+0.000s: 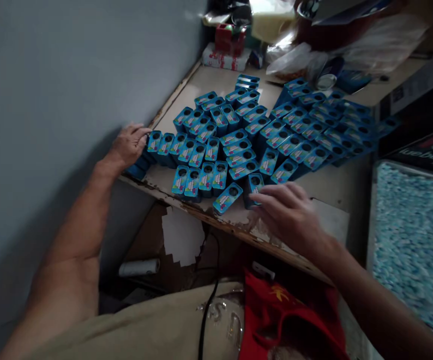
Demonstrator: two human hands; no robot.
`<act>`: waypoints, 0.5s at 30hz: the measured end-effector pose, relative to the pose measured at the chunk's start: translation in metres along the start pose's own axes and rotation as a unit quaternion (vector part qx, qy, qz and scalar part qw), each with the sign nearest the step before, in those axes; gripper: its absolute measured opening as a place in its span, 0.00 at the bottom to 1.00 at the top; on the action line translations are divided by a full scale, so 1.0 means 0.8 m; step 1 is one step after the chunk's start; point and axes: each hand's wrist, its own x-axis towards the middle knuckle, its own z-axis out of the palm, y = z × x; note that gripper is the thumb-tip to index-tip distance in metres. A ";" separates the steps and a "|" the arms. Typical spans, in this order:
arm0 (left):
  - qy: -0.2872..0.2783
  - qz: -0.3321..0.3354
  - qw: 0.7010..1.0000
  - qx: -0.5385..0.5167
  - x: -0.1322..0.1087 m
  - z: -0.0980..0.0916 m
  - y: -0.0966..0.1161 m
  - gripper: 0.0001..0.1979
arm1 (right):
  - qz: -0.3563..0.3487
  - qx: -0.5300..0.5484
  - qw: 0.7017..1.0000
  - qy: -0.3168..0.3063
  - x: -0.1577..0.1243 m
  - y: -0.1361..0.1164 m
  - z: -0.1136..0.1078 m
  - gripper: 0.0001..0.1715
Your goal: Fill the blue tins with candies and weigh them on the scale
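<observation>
Grey walling point(70, 100) flanks our table point(216, 82). Its blue boxes point(227, 199) look light, stiff, best pinched by the sides. Our left hand point(128, 145) is at a row's end box point(154, 142), right hand point(289, 212) at a front box point(256, 182); we cannot tell whether either grips.

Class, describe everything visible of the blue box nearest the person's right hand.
The blue box has a narrow, round-cornered rectangular top, with a dark circle toward the far end and colourful printing nearer the person. A darker side shows; plastic or card, I can't tell. It seems upright, near the front edge of the table. The right hand overlaps its near end in view; contact is unclear.
</observation>
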 end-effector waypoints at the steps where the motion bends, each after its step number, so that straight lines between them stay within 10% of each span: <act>1: 0.001 -0.004 1.000 0.000 0.002 0.002 -0.005 0.17 | -0.014 -0.042 0.999 -0.027 0.015 -0.009 0.012 0.10; 9: 0.038 -0.034 0.998 0.024 0.005 -0.003 -0.013 0.39 | -0.042 -0.097 0.982 -0.156 0.049 -0.026 0.050 0.10; 15: 0.068 -0.016 0.998 0.000 0.006 -0.007 -0.003 0.36 | 0.006 -0.029 0.990 -0.137 0.030 -0.042 0.005 0.13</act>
